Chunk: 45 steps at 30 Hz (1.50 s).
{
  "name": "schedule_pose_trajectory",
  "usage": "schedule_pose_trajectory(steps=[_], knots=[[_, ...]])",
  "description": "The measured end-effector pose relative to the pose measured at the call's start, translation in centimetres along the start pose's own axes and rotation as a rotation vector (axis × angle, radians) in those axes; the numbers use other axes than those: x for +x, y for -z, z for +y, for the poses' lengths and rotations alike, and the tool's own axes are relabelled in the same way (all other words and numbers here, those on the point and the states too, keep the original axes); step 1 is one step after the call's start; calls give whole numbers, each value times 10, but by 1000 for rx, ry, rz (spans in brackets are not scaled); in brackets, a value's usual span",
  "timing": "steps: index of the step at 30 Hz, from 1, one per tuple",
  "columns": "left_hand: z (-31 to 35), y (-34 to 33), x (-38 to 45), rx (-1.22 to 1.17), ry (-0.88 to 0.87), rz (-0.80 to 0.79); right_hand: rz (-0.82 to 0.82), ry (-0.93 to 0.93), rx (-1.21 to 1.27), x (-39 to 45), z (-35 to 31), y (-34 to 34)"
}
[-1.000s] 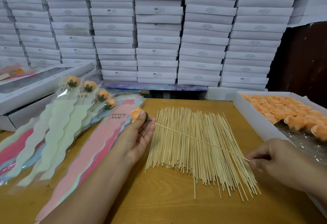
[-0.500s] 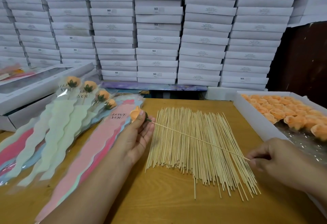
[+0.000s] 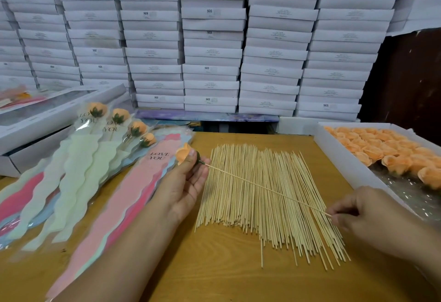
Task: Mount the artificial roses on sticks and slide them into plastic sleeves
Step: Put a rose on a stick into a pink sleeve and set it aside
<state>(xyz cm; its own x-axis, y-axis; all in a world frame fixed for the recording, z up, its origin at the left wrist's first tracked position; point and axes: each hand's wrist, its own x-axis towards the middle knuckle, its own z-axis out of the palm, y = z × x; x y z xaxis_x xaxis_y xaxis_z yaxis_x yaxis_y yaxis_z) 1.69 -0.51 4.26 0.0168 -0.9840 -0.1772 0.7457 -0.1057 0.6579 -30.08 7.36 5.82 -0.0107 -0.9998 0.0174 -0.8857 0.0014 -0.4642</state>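
Four finished roses in sleeves lie fanned over the table's left edge, heads toward the far side, w/ "LOVE YOU" printed on the clear tops. Beyond them, at the far left corner, sit long white window boxes. Next to the fan, a stack of empty pink sleeves runs diagonally toward the near edge, also marked "LOVE YOU".

Left hand is just right of that stack, palm up, fingers loosely spread; thumb and fingers pinch an orange rose by its green base. One thin stick runs from that base diagonally across to the right hand, which pinches the stick's near end between thumb and curled fingers. Whether the stick tip is seated in the rose base – can't tell.

Under the held stick, mid-table, a wide spread of loose sticks lies roughly parallel, pointing far to near.

At the right edge, a white tray holds rows of loose orange rose heads, approx. filling its far half; clear film shows in the near part.

Behind the table, stacked white boxes fill the wall.
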Motion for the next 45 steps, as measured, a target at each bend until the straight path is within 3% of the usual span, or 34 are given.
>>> schedule_pose_trajectory(steps=[5, 13, 26, 35, 45], knots=[[1, -1, -1, -33, -6, -5, 45, 8, -7, 2, -4, -8], [3, 0, 0, -71, -28, 48, 253, 29, 167, 2, -12, -13], [1, -2, -3, -44, -44, 32, 134, 117, -37, 5, -5, -21], [0, -1, -1, -69, -47, 42, 246, 79, 132, 0, -14, -16], [0, -1, -2, -65, -47, 36, 151, 83, 17, 1, -14, -18]])
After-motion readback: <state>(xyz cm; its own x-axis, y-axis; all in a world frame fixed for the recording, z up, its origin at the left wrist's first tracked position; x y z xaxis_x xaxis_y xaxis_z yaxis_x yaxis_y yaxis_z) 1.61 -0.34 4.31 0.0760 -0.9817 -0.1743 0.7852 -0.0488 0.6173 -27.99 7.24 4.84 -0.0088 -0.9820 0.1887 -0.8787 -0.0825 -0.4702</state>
